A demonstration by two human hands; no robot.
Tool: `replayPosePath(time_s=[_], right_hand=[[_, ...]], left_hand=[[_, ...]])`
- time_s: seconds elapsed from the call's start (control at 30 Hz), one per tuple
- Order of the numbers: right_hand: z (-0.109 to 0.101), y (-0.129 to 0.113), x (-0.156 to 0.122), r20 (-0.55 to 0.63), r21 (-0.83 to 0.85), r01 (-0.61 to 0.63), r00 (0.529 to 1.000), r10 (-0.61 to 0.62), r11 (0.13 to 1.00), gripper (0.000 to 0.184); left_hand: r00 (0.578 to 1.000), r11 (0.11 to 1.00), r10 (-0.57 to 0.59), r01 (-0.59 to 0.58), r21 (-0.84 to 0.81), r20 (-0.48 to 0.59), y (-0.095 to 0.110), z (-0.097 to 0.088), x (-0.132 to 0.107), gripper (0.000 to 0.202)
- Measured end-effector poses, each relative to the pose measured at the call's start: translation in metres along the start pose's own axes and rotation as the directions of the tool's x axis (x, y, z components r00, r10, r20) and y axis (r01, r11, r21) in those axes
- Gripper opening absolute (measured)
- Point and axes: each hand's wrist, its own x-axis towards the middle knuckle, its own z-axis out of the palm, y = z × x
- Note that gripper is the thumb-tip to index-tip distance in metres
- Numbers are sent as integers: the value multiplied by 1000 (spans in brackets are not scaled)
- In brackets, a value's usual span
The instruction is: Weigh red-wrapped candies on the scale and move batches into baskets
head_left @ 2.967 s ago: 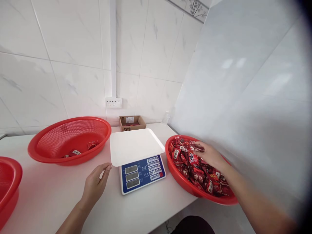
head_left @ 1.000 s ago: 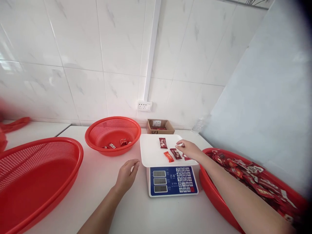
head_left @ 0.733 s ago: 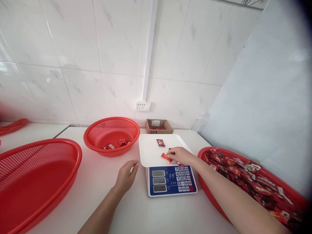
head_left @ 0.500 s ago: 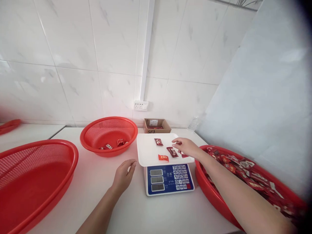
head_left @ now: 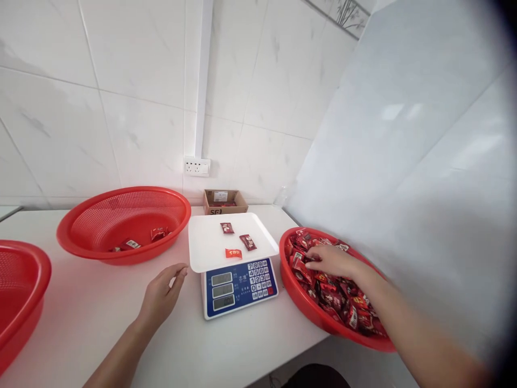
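Observation:
My right hand [head_left: 333, 261] reaches into the red basket [head_left: 297, 299] on the right, fingers bent around a dark red snack packet [head_left: 314, 258] among the heaped packets. Part of that packet is hidden by the fingers. Left of it, a digital scale [head_left: 242, 318] carries a white tray [head_left: 205, 237]. Two dark red snack packets [head_left: 247, 242] and a brighter orange-red packet [head_left: 233, 253] lie apart on the tray. My left hand [head_left: 163, 291] hovers beside the scale's left edge, thumb and fingertips together, with nothing seen in them.
A red mesh basket [head_left: 92, 250] holding a few packets stands at the back left. Another red basket [head_left: 24, 302] is cut off at the left edge. Behind the tray, a small cardboard box [head_left: 225, 209] contains packets. A wall socket [head_left: 197, 166] sits above the table.
My right hand has moved from the tray into the right basket. Packets that lay by it on the tray are no longer there. The view has turned right; my left hand keeps its pose.

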Motion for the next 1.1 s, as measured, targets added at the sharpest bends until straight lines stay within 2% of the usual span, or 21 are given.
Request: replayPosePath(time_s=[0.07,0.13,0.23,0.33,0.43,0.5,0.6,0.67,0.77,0.9,0.97,1.1], right_hand=[[17,-7,-7,51,-104,27,998,-22,994,29],[27,-12,-10,65,-161,11,998,0,987,28],[22,-11,-9,18,-130,-26,999,29,991,16],[2,-9,-1,-53,-36,-68,996,66,997,17],[-11,-24,12,-119,97,-42,992,53,994,23],[-11,-44,25,-120,215,9,993,17,977,30],[-5,-71,47,-132,429,57,991,0,901,49],[-1,-78,60,-169,477,65,985,19,876,52],[6,-72,71,-174,385,18,983,53,923,40],[18,-50,64,-82,264,-33,995,57,964,17],[23,-39,57,-49,253,-28,998,42,967,17],[24,-16,44,9,268,-12,1000,10,963,31]], left_hand=[[1000,1000,-5,5,6,13,0,1,0,33],[1000,1000,-10,10,5,24,0,1,0,34],[999,1000,-19,19,-1,28,-1,1,-1,34],[999,1000,-21,21,-7,27,-1,1,-1,34],[998,999,-29,29,-15,47,0,2,-2,33],[998,999,-34,35,-19,54,-1,2,-2,31],[999,999,-31,32,-25,39,-3,2,-2,30],[999,999,-33,34,-28,25,-5,1,-1,29],[999,999,-42,42,-27,7,-6,-1,0,29],[999,999,-41,41,-25,-8,-6,-2,0,29],[999,999,-40,40,-27,-6,-5,-2,-1,29],[999,999,-45,45,-30,-2,-4,-1,-1,30]])
